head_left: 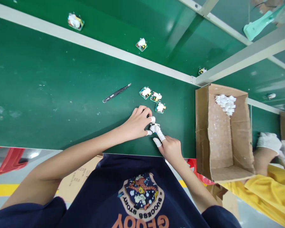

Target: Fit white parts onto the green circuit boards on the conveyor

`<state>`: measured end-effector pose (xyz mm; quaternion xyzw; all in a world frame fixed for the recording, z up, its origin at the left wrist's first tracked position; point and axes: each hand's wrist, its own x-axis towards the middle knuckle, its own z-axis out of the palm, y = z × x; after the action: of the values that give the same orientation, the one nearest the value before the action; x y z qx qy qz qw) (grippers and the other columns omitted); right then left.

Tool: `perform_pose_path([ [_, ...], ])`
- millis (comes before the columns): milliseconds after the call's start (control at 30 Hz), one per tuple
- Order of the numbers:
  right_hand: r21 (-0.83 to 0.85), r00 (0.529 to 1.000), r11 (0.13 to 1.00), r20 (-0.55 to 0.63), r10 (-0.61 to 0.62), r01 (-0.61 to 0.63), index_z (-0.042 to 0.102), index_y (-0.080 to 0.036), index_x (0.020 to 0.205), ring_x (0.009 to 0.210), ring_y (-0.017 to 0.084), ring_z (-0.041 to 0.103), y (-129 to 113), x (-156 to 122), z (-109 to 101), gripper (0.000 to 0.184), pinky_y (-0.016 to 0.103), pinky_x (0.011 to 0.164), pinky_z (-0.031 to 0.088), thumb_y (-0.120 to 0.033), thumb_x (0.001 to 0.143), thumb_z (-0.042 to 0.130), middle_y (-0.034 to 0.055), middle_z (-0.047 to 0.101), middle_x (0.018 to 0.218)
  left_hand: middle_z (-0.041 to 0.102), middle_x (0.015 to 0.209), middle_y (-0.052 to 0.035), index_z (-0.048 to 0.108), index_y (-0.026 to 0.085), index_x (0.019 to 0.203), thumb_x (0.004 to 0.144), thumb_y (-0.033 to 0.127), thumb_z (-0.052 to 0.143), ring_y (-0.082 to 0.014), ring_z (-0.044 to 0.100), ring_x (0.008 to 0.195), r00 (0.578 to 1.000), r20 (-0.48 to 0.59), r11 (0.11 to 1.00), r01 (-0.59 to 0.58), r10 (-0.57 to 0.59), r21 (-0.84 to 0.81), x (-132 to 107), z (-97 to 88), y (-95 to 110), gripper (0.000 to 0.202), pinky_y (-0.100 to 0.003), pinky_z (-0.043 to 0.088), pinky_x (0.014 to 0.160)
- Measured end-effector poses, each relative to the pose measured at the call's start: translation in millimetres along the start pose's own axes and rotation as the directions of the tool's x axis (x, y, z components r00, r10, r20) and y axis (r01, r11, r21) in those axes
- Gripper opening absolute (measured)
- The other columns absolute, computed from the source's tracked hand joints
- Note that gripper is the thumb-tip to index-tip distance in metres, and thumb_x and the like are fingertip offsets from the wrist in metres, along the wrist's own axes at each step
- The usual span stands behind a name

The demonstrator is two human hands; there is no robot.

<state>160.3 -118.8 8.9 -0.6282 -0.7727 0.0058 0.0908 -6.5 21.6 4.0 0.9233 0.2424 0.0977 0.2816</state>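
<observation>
**Two hands pinch a small circuit board at the front of a green worktop**

Seen from above, the person's left hand [137,123] and right hand [171,148] meet near the front edge of a green worktop [38,95]. Between them is a small circuit board [154,127], green with white parts on it and mostly hidden by the fingers. Both hands are closed narrowly on it. The left hand is curled with its fingertips pressed to the board's left side. The right hand's thumb and forefinger hold it from the right. White finger cots [152,119] cover the tips doing the pinching.

Just beyond the hands, three more boards [156,96] of the same kind lie close together on the worktop. To their left, apart from them, lie black tweezers [116,92], pointing up and to the right.

To the right of the hands stands an open cardboard box [218,142]. A heap of small white pieces [225,104] lies in its far corner.

A pale rail [97,44] crosses the scene behind the worktop. Beyond it is a green belt [123,19] with single boards spaced along it, one at the far left [75,21] and one nearer the middle [142,44].

At the right edge, past the box, are a co-worker's white-gloved hands [273,145] and a yellow sleeve [263,186]. The person wears a dark blue shirt [123,171] with a round printed badge.
</observation>
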Motion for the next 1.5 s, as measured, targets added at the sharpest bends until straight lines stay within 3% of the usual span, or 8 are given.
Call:
perform_pose_path([
  [267,-0.002,0.995,0.995,-0.01,0.097,-0.097,0.068,-0.013,0.105,0.055,0.015,0.045,-4,-7,4,0.038,0.027,0.05,0.033,-0.035,0.099,0.038,0.0033,0.052,0.061,0.049,0.113,-0.0089,0.061,0.016,0.097,0.077,0.03,0.07,-0.029,0.036,0.115,1.0,-0.018,1.0,-0.002,0.002,0.0,1,0.8,0,0.026,-0.042,0.035,0.09],
  [400,-0.024,0.991,0.995,-0.091,0.096,-0.099,0.061,-0.014,0.122,0.087,0.024,0.05,-6,3,1,0.041,0.036,0.073,0.047,-0.041,0.096,0.042,0.0155,0.056,0.104,0.049,0.114,-0.0091,0.061,0.015,0.096,0.077,0.027,0.068,-0.0291,0.036,0.115,1.0,-0.009,1.0,0.012,-0.012,-0.017,1,0.2,0,0.024,-0.042,0.036,0.09],
  [500,-0.062,0.993,0.995,-0.086,0.076,-0.082,0.059,-0.016,0.124,0.101,0.03,0.044,-8,8,0,0.042,0.045,0.084,0.046,-0.042,0.094,0.047,0.0178,0.047,0.12,0.049,0.115,-0.0093,0.061,0.015,0.097,0.077,0.025,0.067,-0.0292,0.035,0.116,1.0,-0.009,1.0,0.002,-0.002,-0.009,1,-0.7,1,0.023,-0.042,0.036,0.09],
  [833,0.082,0.993,0.996,-0.109,0.049,-0.04,0.055,-0.021,0.128,0.113,0.032,0.04,-15,14,2,0.039,0.05,0.093,0.04,-0.034,0.091,0.053,0.0158,0.044,0.128,0.05,0.115,-0.0114,0.06,0.012,0.098,0.077,0.023,0.068,-0.0291,0.036,0.116,0.998,-0.03,0.995,-0.049,0.052,0.09,0,0.6,1,0.026,-0.04,0.035,0.088],
  [967,0.215,0.942,0.954,-0.215,0.257,-0.211,0.049,-0.019,0.13,0.107,0.029,0.049,-10,18,2,0.052,0.048,0.089,0.045,-0.043,0.086,0.061,0.0147,0.05,0.117,0.055,0.109,-0.0131,0.061,0.01,0.092,0.075,0.033,0.072,-0.0308,0.039,0.11,0.996,-0.052,0.974,-0.066,0.078,0.215,-1,5.9,6,0.031,-0.041,0.034,0.083],
  [1100,0.306,0.866,0.858,-0.16,0.474,-0.413,0.051,-0.019,0.124,0.099,0.026,0.056,-14,18,7,0.05,0.044,0.083,0.051,-0.047,0.084,0.062,0.0117,0.054,0.108,0.058,0.103,-0.0127,0.062,0.012,0.083,0.074,0.033,0.071,-0.0313,0.041,0.106,0.997,-0.044,0.968,-0.047,0.059,0.246,-4,8.0,13,0.025,-0.045,0.031,0.085],
  [1300,0.407,0.919,0.852,-0.071,0.388,-0.329,0.049,-0.02,0.127,0.105,0.026,0.057,-22,16,4,0.046,0.043,0.088,0.051,-0.032,0.085,0.063,0.013,0.055,0.114,0.053,0.115,-0.0158,0.057,0.011,0.099,0.075,0.024,0.066,-0.0334,0.037,0.114,0.999,0.041,0.991,-0.012,0.006,0.131,-4,-0.8,11,0.029,-0.046,0.029,0.088],
  [1500,0.393,0.907,0.832,0.01,0.422,-0.392,0.053,-0.018,0.118,0.101,0.024,0.058,-20,22,-2,0.032,0.039,0.085,0.052,-0.023,0.086,0.057,0.0123,0.053,0.112,0.049,0.12,-0.0126,0.051,0.014,0.113,0.077,0.022,0.067,-0.0305,0.034,0.118,0.993,0.098,0.998,-0.061,0.06,0.002,-1,-2.5,5,0.04,-0.044,0.03,0.093],
])
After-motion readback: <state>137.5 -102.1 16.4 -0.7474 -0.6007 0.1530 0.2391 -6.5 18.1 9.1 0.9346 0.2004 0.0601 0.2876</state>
